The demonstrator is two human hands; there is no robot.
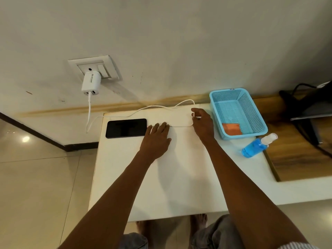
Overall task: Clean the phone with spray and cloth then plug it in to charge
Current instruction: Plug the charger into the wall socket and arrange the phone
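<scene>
A white charger (89,83) sits in the wall socket (93,68), its cable (152,107) trailing onto the bench (179,177). The black phone (126,128) lies flat near the far left corner. The left hand (157,139) rests flat beside it, fingers straight. The right hand (202,124) pinches the cable's end. An orange cloth (231,129) lies in the blue basket (251,112) by the far edge; the spray bottle (256,145) lies near the right edge.

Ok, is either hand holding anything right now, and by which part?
The right hand pinches the white charging cable near its free plug end. The left hand lies flat on the table beside the phone, holding nothing.
</scene>
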